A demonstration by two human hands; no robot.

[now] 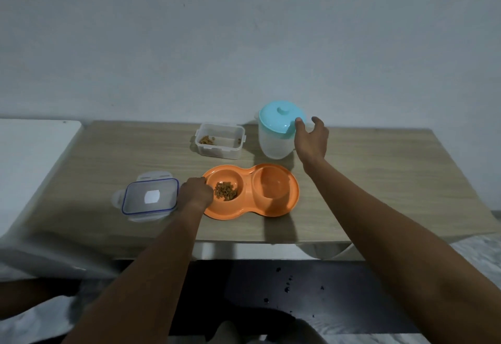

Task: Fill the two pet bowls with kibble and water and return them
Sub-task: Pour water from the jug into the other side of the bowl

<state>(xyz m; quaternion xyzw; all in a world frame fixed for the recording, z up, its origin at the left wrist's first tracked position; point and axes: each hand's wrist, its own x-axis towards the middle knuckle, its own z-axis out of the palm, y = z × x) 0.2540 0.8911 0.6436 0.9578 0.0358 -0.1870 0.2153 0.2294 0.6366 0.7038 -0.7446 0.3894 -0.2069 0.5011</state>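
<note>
An orange double pet bowl (245,209) lies on the wooden table (379,181). Its left well holds a small heap of brown kibble (225,190); its right well (271,185) looks empty. My left hand (195,191) grips the bowl's left rim. Behind it stands a clear jug with a light blue lid (273,140). My right hand (310,139) is at the jug's right side, fingers spread around where the handle is, which the hand hides. A clear kibble container (220,151) with a few pieces left sits behind the bowl.
The container's blue-rimmed lid (150,198) lies flat on the table left of the bowl. A white surface (32,154) adjoins the table on the left. The wall runs close behind the table. Dark floor with small specks lies below the near edge.
</note>
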